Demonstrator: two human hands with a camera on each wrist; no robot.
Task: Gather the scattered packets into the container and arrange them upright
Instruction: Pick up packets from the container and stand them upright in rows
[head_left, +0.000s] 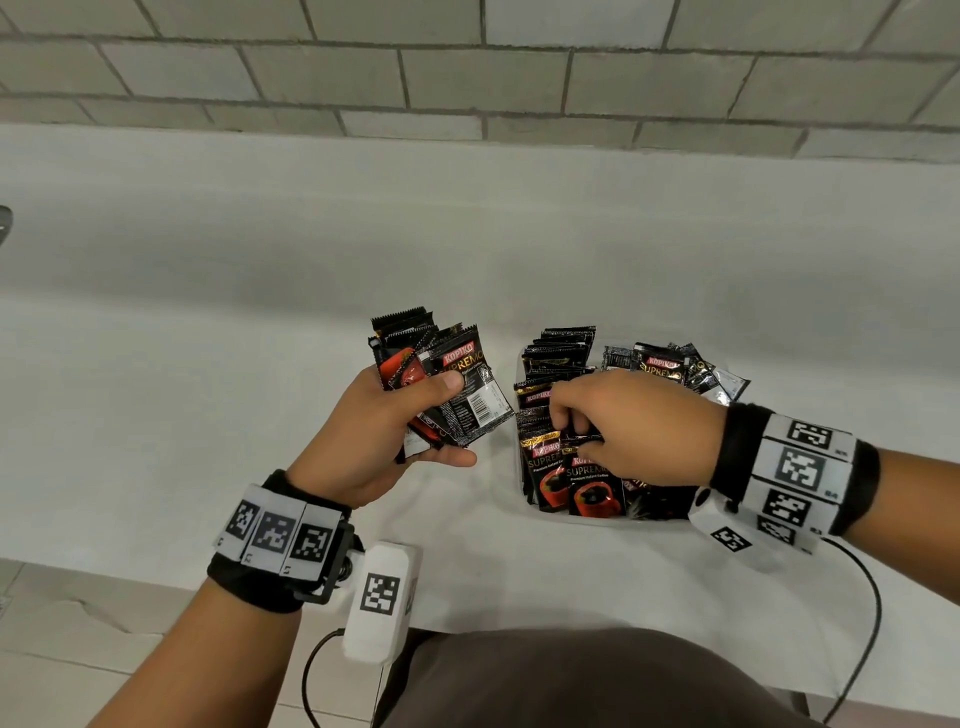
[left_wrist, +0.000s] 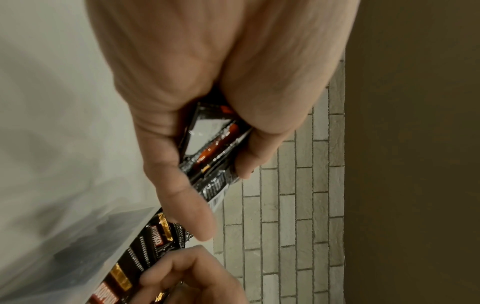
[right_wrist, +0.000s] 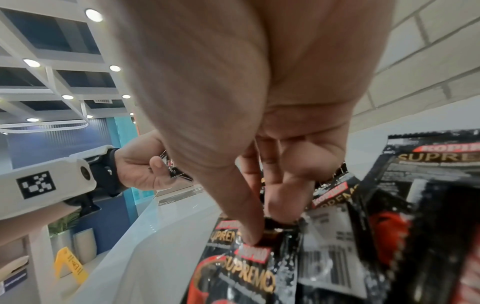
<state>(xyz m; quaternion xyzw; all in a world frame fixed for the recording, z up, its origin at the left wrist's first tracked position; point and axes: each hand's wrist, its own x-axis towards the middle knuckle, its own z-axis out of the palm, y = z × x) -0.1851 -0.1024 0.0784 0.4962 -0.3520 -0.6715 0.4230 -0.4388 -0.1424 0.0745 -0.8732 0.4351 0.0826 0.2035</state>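
Left hand (head_left: 384, 441) is gripping a fanned bundle of black coffee sachets (head_left: 447, 384); right hand (head_left: 639, 431) is reaching palm-down, fingers curled downward.

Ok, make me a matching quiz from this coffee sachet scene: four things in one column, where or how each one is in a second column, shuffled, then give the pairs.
Things:
1. left hand
2. right hand
3. container
4. loose sachets

States:
A. white, on the table, with sachets standing in a row inside
B. grips a fanned bundle of sachets above the table
C. lying flat behind the right wrist
D. fingers reach down among the standing sachets

Pairs: 1-B, 2-D, 3-A, 4-C
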